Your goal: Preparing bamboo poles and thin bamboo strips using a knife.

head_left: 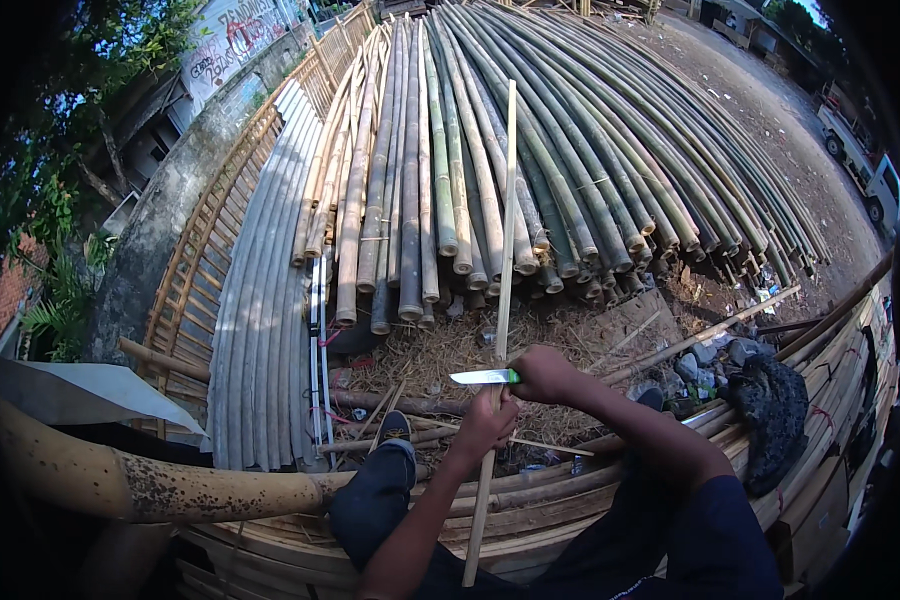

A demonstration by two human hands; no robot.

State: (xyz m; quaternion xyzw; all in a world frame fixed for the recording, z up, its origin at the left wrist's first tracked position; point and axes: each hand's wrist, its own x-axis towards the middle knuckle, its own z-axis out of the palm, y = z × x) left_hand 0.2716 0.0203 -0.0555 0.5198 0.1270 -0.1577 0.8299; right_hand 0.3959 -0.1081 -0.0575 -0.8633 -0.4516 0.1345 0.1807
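A long, pale bamboo strip (503, 290) stands nearly upright before me, its lower end between my legs. My left hand (485, 425) is closed around it below its middle. In my right hand (547, 375), just above and to the right, is a knife (482, 377) with a green handle. The blade lies crosswise at the strip, pointing left, with its flat side showing. I cannot tell whether the edge cuts into the bamboo.
A large stack of bamboo poles (460, 200) fans out ahead. Corrugated sheets (260, 300) and a bamboo fence (185, 305) line the left. A thick bamboo pole (210, 490) crosses at lower left. Split bamboo (510, 530) lies beneath me; stones (705, 360) sit to the right.
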